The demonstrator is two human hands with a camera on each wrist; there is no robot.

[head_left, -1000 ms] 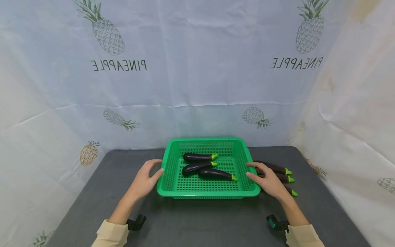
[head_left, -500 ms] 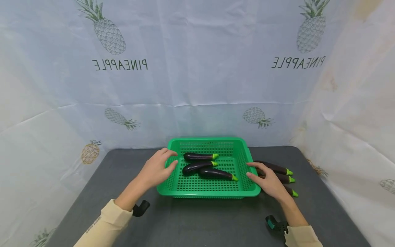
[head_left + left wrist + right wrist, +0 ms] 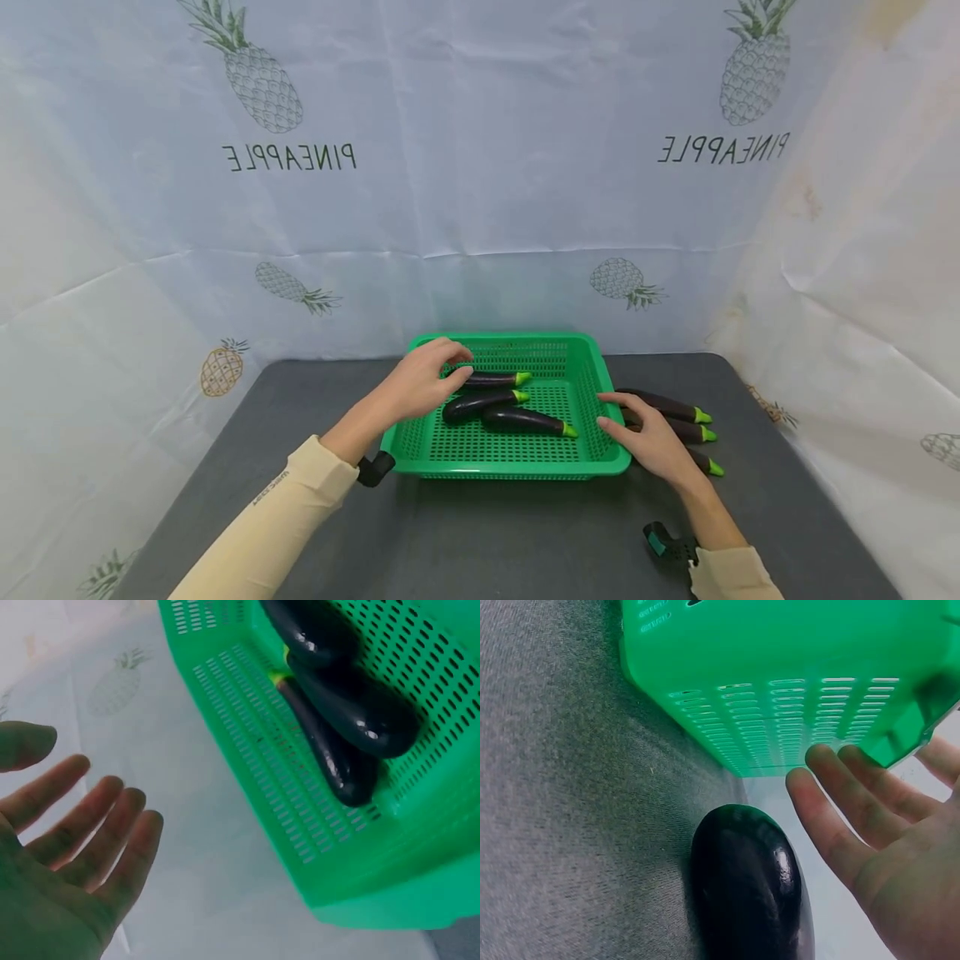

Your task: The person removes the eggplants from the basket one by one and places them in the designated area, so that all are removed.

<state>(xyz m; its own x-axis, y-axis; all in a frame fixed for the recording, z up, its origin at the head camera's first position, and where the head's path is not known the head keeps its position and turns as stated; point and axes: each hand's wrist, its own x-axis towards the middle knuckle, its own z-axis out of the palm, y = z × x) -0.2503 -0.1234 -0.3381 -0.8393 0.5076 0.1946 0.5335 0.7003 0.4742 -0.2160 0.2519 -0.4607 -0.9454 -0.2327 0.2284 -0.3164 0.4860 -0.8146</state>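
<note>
left hand (image 3: 422, 385) moved off bench beside basket (image 3: 480, 473), up over left rim, now hovering open above far eggplant (image 3: 491, 379); sleeve stretched further in

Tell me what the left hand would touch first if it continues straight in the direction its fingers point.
Probably the rearmost eggplant in the green basket: the left hand hovers open just before its dark end, though depth is unclear.

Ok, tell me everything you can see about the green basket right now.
The green basket is a shallow rectangular tray of what looks like plastic, with slotted walls, a perforated floor and a rolled rim. It sits flat on the dark grey table, near the backdrop. Three eggplants lie inside, stems pointing right. The left hand reaches over its left rim; the right hand is by its right wall.
</note>
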